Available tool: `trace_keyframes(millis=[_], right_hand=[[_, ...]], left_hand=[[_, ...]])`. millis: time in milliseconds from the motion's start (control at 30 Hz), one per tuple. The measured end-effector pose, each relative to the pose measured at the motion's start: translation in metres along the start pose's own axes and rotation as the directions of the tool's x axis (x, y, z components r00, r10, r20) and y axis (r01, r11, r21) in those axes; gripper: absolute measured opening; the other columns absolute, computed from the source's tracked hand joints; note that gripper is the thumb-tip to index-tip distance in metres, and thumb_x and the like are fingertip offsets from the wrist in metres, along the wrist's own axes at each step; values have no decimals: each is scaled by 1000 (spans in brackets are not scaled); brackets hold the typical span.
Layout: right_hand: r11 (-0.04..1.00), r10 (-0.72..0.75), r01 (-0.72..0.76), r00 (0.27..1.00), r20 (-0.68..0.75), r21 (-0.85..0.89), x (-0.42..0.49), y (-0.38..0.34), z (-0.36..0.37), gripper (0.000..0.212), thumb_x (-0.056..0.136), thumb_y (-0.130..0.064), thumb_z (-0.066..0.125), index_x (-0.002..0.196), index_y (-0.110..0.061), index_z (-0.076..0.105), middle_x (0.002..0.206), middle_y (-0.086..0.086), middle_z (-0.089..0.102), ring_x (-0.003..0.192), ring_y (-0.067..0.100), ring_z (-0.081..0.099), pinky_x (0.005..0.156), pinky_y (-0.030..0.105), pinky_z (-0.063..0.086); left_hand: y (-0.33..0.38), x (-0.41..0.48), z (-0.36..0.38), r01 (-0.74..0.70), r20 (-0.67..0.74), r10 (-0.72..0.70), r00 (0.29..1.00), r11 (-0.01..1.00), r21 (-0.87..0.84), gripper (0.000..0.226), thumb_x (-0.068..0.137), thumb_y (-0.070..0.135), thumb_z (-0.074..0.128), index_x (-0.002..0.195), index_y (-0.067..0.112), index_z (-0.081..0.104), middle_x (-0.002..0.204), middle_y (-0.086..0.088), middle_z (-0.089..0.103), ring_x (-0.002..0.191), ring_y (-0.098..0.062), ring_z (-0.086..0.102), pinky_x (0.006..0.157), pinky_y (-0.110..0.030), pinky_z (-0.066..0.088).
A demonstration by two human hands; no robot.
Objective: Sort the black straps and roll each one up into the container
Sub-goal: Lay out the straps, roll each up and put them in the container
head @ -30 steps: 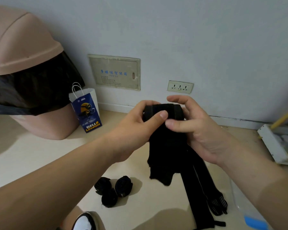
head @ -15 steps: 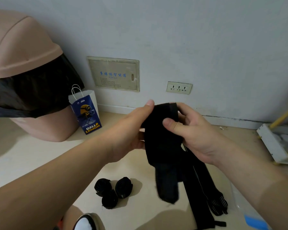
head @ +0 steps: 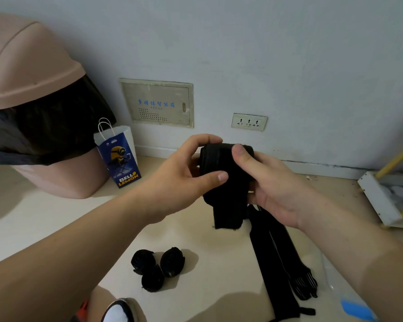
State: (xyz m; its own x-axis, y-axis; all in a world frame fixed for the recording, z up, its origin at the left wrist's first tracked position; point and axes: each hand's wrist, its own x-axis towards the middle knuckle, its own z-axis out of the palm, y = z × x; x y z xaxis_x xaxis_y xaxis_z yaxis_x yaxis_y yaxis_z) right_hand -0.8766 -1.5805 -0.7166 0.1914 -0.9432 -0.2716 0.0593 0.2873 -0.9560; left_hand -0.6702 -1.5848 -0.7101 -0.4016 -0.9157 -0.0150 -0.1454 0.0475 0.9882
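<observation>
Head view: both hands hold one black strap (head: 223, 173) up in mid-air over the floor (head: 56, 219), in front of the wall (head: 289, 54). Left hand (head: 184, 173) is curled on the roll's left side, thumb pressed across its front. Right hand (head: 272, 182) is closed on the right side, thumb over the top of the roll. The top part is wound into a thick roll; a short loose tail hangs below the hands.

Room: open floor below and left of the left hand. Three rolled straps (head: 157, 267) sit touching each other below the hands. Unrolled straps (head: 279, 259) lie flat below the right hand, running toward the bottom edge. Pink bin (head: 33, 89) and paper bag (head: 119, 156) stand well left of the left hand, against the wall. White rack (head: 382, 201) sits right of the right hand at the frame edge. Clear container (head: 349, 298) is low right, partly cut off, apart from the hands.

Versus half a second ago: the hanging tail is much shorter, the roll is thicker, the left thumb has come round to the front, and the floor items are unmoved.
</observation>
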Motion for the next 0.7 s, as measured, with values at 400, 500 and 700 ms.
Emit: trace_keyframes(millis=[400,500,700], right_hand=[[987,-129,128,992,3,99,1,1,-1,52,81,20,69,113,-22,72,107,7,73,97,26,73,78,35,61],[987,-82,74,996,47,146,0,-3,-2,46,76,-6,79,119,-22,74,119,9,74,111,28,73,83,43,63],[995,89,-93,988,126,28,-2,-4,0,61,87,-60,72,129,-16,73,127,16,76,115,39,74,102,58,57]], left_hand=[[1,2,11,204,-23,-208,978,974,-99,47,95,53,68,130,21,61,122,-15,72,109,-33,74,94,-55,61],[4,2,9,142,-38,-146,989,985,-97,34,99,36,68,129,19,62,121,-16,71,110,-30,74,94,-57,60],[4,1,0,64,-29,-69,997,990,-128,54,83,19,81,133,27,63,126,-9,70,112,-26,73,85,-39,64]])
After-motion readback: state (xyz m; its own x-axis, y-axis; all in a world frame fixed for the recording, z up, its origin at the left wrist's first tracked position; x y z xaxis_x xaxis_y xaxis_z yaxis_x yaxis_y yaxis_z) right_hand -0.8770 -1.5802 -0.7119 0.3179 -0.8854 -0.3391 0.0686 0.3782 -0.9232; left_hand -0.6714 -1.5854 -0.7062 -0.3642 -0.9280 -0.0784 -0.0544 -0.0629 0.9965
